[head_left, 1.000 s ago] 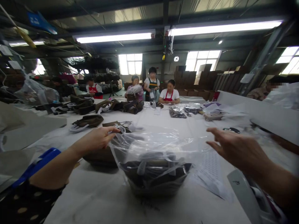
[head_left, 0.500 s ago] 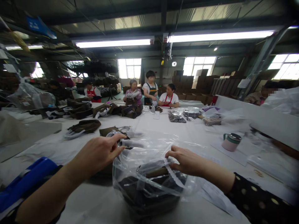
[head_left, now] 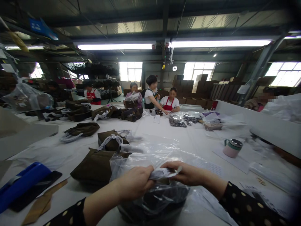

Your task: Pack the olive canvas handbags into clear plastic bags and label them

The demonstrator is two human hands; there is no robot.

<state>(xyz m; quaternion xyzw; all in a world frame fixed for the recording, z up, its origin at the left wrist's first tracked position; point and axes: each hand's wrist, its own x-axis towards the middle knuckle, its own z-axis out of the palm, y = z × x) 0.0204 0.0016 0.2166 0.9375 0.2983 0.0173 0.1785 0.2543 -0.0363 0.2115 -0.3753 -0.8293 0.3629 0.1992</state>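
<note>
A dark brown handbag (head_left: 155, 201) sits inside a clear plastic bag (head_left: 122, 166) right in front of me. My left hand (head_left: 136, 182) is closed on the handbag's white-wrapped handle (head_left: 161, 173) from the left. From the right, my right hand (head_left: 188, 172) pinches the same handle, with a bit of white strip showing at its fingers. Film lies around and under both hands, so exactly which layers they grip is partly hidden. Just left of the plastic bag lies another brown handbag (head_left: 94, 166), and a smaller one with wrapped handles (head_left: 110, 139) is behind it.
A blue object (head_left: 30, 179) and a dark flat item (head_left: 49, 185) lie at left. A pink mug (head_left: 232, 148) stands at right. More brown bags (head_left: 82, 128) and plastic packets (head_left: 177, 120) cover parts of the white table (head_left: 150, 127). Several people sit or stand beyond it.
Both hands have moved down and closer together, onto the wrapped handle; the left one was apart with its finger stretched out. Across the table, a standing person now reaches down to the right.
</note>
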